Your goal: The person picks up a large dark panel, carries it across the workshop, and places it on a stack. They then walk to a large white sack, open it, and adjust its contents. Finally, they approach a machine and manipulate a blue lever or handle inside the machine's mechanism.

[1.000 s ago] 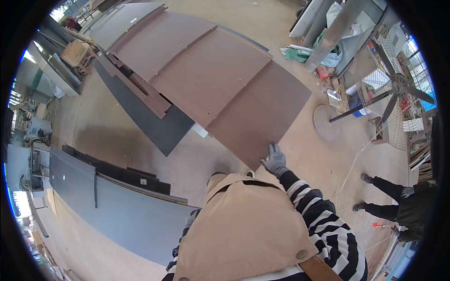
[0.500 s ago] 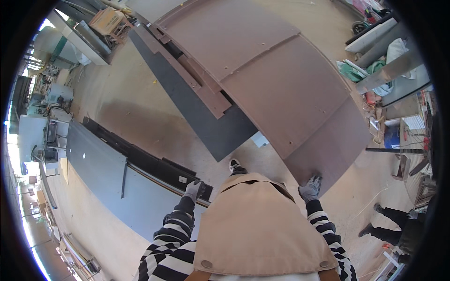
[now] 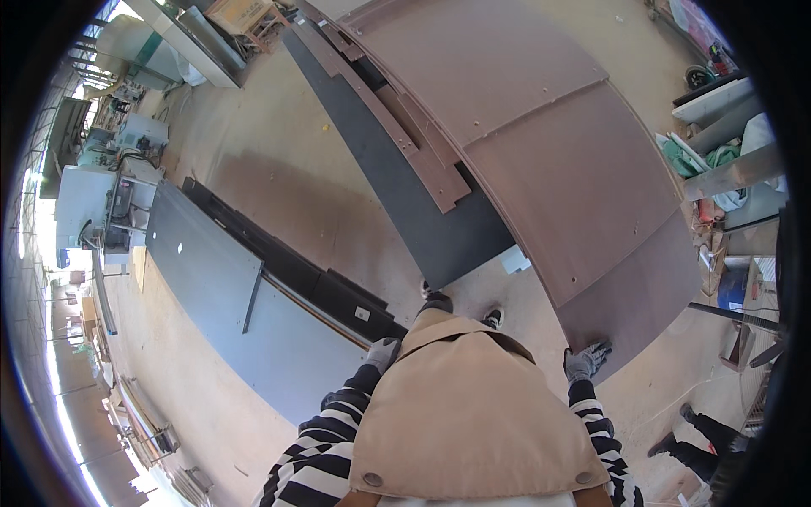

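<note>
Blue-grey panel: it lies to my left point(image 3: 291, 372), its near end beside my body; its long edge calls for even pressure, I judge, rather than a hard pinch at one spot.
Black strips: lengthwise along that panel's edge point(image 3: 312, 287), their near end at my glove; I'd mind my fingertips between the layers.
Left hand: gloved point(image 3: 383, 354), at the near ends of panel and strips; my fingers are turned away and partly hidden, so I cannot tell whether they pinch an edge or merely rest.
Charcoal panel: between my two sides point(image 3: 448, 245), narrow brown strips point(image 3: 441, 188) lying on it, apart from both my hands.
Dark brown panel: on my right point(image 3: 629, 300), beyond what appears to be an overlapping edge of a lighter brown panel point(image 3: 566, 194); a flat palm should steady it best, without bending the free corner.
Right hand: gloved point(image 3: 585, 362), fingers spread on the dark brown panel's upper face by its near edge, not closed round it; nothing underneath shows.
</note>
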